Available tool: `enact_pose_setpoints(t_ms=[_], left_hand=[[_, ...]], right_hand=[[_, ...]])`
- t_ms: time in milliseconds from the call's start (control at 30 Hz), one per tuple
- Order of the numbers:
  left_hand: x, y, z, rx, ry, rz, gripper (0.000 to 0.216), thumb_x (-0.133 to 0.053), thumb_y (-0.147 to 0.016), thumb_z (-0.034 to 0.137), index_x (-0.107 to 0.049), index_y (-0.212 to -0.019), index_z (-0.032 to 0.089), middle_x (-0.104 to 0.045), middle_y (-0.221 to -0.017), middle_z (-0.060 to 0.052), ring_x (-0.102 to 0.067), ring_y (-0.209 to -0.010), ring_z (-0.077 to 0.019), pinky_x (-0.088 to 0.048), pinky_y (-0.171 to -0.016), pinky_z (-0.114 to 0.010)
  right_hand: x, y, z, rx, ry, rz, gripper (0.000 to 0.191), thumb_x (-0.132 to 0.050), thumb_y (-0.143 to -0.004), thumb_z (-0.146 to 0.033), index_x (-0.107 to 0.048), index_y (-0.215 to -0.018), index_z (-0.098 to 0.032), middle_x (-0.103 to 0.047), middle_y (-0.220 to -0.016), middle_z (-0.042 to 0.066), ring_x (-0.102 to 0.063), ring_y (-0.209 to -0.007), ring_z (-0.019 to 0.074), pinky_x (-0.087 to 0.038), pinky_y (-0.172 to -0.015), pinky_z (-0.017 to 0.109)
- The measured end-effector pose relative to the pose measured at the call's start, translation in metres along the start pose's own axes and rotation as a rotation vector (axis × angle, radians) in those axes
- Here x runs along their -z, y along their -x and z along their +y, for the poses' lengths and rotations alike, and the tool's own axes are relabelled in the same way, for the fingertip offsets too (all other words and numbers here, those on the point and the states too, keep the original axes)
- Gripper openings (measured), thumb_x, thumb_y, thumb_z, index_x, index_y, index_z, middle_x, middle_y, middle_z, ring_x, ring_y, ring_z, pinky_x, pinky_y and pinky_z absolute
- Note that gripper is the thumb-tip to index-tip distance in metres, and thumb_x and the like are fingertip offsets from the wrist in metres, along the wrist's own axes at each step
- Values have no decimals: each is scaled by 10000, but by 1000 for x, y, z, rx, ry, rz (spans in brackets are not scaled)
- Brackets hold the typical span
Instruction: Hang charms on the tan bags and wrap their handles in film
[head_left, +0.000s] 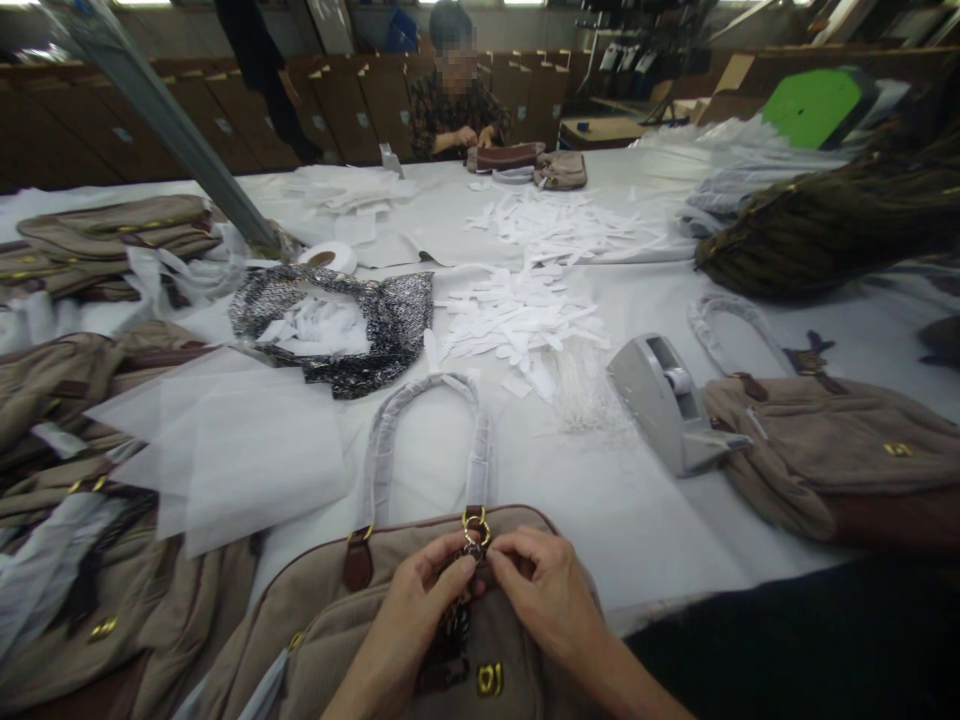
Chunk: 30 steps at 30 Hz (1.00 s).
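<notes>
"Gripping what?"
"Left hand (426, 592) pinches the charm (455, 628) by its upper end; right hand (541, 582) bends beside it, whether holding anything I can't tell."
"Where's the charm?"
"Over the bag's (360, 600) front, just below its top edge."
"How far along?"
"Handle (379, 455) is wrapped, ring (486, 530) sits at the bag's top; whether the charm is fully fastened, I can't tell."
"Pose?"
"Forearms (626, 668) slant up over the bag, converging, fingers curled, thumbs nearly meeting."

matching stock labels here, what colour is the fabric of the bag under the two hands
Greyish brown; the bag shows best in the head view.
</notes>
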<state>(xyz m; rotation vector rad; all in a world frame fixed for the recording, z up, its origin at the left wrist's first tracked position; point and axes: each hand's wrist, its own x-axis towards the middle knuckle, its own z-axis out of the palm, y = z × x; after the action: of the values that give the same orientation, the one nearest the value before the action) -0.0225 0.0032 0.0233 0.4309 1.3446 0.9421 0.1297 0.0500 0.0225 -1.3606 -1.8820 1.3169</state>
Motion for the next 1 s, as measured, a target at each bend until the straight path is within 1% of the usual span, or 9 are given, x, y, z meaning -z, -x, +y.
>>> enact_pose_setpoints(t_ms=[100, 167, 300, 433, 533, 633, 733, 867, 1000], left_hand=[[3, 2, 2, -24, -23, 39, 323, -607, -769, 381, -641, -1026, 189, -665, -1018, -44, -576, -946, -182, -417, -879, -266], [3, 3, 4, -31, -48, 40, 312, -614, -764, 378, -635, -1011, 189, -669, -1013, -40, -574, -967, -185, -413, -879, -257], [4, 1, 5, -34, -91, -26, 303, -650, -739, 383, -613, -966, 186, -681, -936, -41, -595, -833, -170, -447, -761, -243], [7, -3, 3, -66, -146, -46, 269, -647, -747, 379, -591, -907, 169, -670, -828, -36, -578, -768, -148, -439, -703, -222], [9, -6, 2, -79, -239, -61, 281, -647, -740, 395, -591, -868, 151, -647, -772, -34, -553, -702, -137, -423, -607, -204], [9, -8, 2, -92, -342, -39, 317, -589, -767, 457, -595, -858, 153, -616, -750, -23, -535, -678, -144, -416, -540, -204], [6, -9, 4, -131, -463, 15, 336, -512, -807, 486, -595, -827, 161, -601, -730, -16, -528, -663, -152, -403, -502, -205], [3, -10, 9, -286, -628, 46, 288, -481, -840, 427, -592, -761, 173, -615, -716, -8, -549, -691, -159, -423, -603, -230], [5, -9, 7, -384, -745, 85, 264, -456, -864, 401, -607, -793, 197, -634, -760, -5, -570, -749, -170, -428, -696, -253]], right_hand=[[0, 0, 0, 9, -5, -3, 170, -542, -805, -162, -692, -736, -202, -622, -640, -19, -514, -578, 108, -341, -545, 222], [-1, 0, 0, 15, -9, -8, 174, -538, -818, -174, -691, -741, -206, -623, -645, -21, -519, -587, 109, -343, -556, 224], [-3, 0, 2, 12, -37, -29, 183, -529, -846, -201, -696, -774, -217, -638, -684, -20, -544, -630, 115, -361, -588, 226], [-3, -3, 6, 15, -112, -49, 170, -540, -852, -191, -701, -804, -219, -652, -717, -21, -565, -672, 114, -380, -619, 218], [0, -3, 8, 50, -89, -71, 182, -527, -863, -188, -699, -808, -213, -627, -721, -12, -559, -692, 117, -384, -631, 223], [1, -2, 10, 103, -47, -84, 221, -483, -873, -150, -689, -911, -220, -596, -775, 8, -551, -744, 130, -397, -667, 238], [-1, -1, 11, 104, -69, -52, 275, -470, -850, -93, -682, -967, -224, -591, -784, 13, -554, -740, 131, -408, -663, 240], [-7, -4, 11, 76, -85, 21, 265, -499, -815, -79, -704, -899, -225, -618, -751, 10, -571, -714, 140, -412, -642, 244], [-5, -4, 10, 71, -156, 66, 247, -494, -821, -96, -688, -913, -219, -670, -855, 13, -599, -821, 147, -440, -752, 253]])
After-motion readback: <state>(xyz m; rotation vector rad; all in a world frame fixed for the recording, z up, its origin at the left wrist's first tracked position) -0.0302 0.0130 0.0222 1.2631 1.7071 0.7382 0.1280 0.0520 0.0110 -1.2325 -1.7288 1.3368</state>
